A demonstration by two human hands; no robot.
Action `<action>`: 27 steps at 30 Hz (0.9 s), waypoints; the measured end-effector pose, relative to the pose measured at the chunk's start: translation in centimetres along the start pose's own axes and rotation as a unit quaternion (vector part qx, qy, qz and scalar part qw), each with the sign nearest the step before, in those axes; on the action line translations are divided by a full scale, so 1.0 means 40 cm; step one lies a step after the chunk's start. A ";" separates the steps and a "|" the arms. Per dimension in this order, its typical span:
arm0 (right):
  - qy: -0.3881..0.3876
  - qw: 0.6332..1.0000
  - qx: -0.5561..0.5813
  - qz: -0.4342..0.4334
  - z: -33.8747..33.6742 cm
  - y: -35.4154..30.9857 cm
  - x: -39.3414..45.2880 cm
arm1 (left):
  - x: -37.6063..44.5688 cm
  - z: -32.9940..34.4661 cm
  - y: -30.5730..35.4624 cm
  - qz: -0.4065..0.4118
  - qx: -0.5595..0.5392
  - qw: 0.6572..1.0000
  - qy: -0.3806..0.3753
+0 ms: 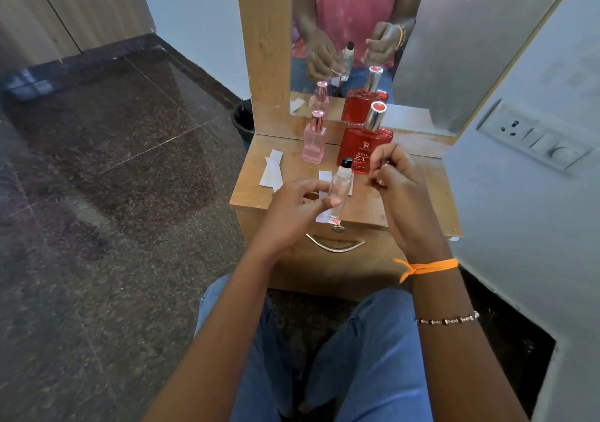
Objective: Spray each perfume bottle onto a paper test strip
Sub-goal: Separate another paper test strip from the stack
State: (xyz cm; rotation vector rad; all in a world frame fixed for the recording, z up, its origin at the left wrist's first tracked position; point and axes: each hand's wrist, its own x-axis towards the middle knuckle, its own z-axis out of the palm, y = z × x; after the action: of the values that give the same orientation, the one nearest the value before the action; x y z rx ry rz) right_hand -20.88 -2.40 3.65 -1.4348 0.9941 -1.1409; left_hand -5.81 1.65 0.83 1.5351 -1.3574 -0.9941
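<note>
At the dresser's [259,191] front edge, left hand [293,205] pinches the clear bottle [339,191]; right hand [397,179] hovers curled, empty.

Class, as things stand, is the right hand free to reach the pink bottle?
Probably yes: the right hand seems empty, though the clear bottle held between partly crosses its path to the pink bottle.

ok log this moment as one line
left hand holds clear bottle above dresser | right hand curled beside it, contents unclear | pink bottle, red bottle standing behind
</note>
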 end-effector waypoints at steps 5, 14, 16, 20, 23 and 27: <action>-0.066 0.998 -0.017 -0.013 0.012 0.050 -0.043 | -0.010 -0.009 0.017 0.010 -0.033 0.999 -0.025; -0.021 0.994 -0.076 -0.078 0.025 0.044 -0.049 | -0.012 -0.009 0.034 0.019 -0.046 0.998 -0.045; 0.009 0.995 -0.064 -0.075 0.021 0.046 -0.049 | -0.013 -0.008 0.041 0.020 -0.054 0.998 -0.031; 0.047 0.990 -0.093 -0.093 0.001 0.057 -0.045 | -0.008 -0.011 0.034 0.020 -0.058 0.997 0.042; 0.041 0.973 -0.186 -0.129 -0.007 0.066 -0.037 | -0.002 -0.012 0.027 -0.002 -0.072 0.996 0.056; -0.003 0.938 -0.284 -0.198 -0.010 0.072 -0.025 | -0.003 -0.008 0.031 -0.058 -0.122 0.991 0.025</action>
State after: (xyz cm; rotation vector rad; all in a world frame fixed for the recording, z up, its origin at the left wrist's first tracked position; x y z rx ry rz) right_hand -21.53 -1.97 0.69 -2.1763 1.1160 -1.1784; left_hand -5.94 1.70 2.09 1.4559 -1.0777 -1.1400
